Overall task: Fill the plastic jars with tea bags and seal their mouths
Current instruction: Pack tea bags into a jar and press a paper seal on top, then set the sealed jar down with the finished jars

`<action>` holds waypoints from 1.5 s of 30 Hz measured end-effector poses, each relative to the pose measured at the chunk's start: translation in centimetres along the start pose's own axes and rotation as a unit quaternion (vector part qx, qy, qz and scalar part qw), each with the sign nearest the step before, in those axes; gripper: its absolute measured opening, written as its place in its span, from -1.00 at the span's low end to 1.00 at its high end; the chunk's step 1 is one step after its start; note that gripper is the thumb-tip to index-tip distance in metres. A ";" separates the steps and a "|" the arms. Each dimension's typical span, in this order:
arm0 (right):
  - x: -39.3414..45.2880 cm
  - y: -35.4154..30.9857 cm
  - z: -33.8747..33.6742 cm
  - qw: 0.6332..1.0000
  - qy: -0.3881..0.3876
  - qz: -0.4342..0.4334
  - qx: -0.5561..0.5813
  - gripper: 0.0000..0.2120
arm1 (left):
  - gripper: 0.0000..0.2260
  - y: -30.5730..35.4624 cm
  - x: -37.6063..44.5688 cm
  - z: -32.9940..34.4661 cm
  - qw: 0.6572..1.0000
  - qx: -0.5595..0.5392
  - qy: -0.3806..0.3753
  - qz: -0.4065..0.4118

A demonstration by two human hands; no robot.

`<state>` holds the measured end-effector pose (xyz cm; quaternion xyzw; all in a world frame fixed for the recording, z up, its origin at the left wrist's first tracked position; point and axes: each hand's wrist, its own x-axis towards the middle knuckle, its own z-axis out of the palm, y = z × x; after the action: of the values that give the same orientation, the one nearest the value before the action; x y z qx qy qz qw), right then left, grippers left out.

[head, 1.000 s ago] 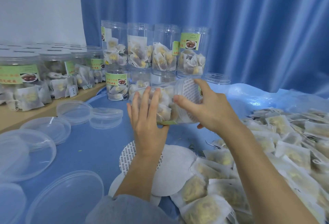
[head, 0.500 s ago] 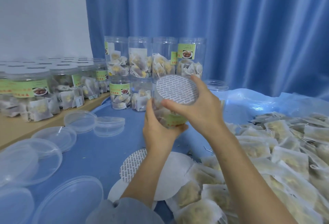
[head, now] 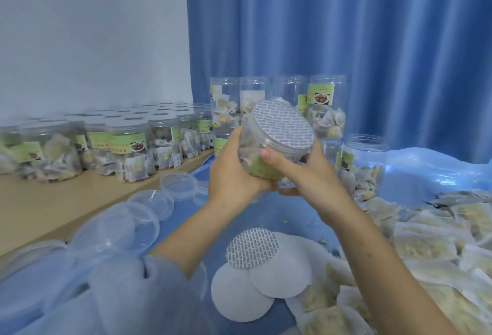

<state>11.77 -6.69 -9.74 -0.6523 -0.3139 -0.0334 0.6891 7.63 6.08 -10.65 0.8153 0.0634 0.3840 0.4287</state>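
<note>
Above the blue table (head: 87,230), both hands hold one jar (head: 269,153) up in the air, tilted so its mouth faces the camera. A printed seal (head: 281,124) covers that mouth. The left hand (head: 234,174) wraps the jar's lower left side, fingers curled behind and under it, wrist bent upward from a forearm that rises out of a pale sleeve (head: 127,292). The right hand (head: 306,172) grips the jar from the right, thumb laid across the green label just below the rim, the other fingers curled round the far side; its bare forearm runs down to the lower right corner. Tea bags show inside the jar. Behind it stands a stack of filled jars (head: 326,110) against the curtain (head: 346,41), close to the raised jar's far side, and one open jar (head: 364,166) stands just right of the right hand. Rows of capped jars (head: 125,153) line a wooden ledge at left. Clear lids (head: 117,228) lie spread along the table's left edge. Below the hands, loose discs (head: 253,276) overlap on bare cloth, and a heap of tea bags (head: 426,241) fills the right side, leaving open room only between the forearms.
</note>
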 end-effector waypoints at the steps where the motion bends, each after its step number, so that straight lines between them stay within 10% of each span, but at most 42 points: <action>1: -0.3 0.1 0.8 1.000 0.001 0.009 0.008 -0.14 | -0.01 -0.2 -0.1 -0.7 1.000 -0.001 -0.003 0.006; 16: 0.1 -1.1 19.1 0.993 -0.070 -0.083 0.052 -0.30 | -0.11 -7.4 0.1 -18.9 0.995 0.060 0.077 -0.006; 32: 5.4 2.4 35.2 0.975 -0.184 0.000 -0.125 -0.28 | 0.08 -17.8 1.6 -28.5 0.950 0.057 0.128 -0.280; 45: 5.7 3.4 33.4 0.937 -0.287 0.042 -0.193 -0.45 | -0.58 -17.6 2.7 -26.5 0.939 0.045 0.153 -0.305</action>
<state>4.90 26.58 -11.65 -0.7670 -0.4581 0.1243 0.4318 -4.54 35.55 -13.31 0.7067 0.3917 0.3515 0.4729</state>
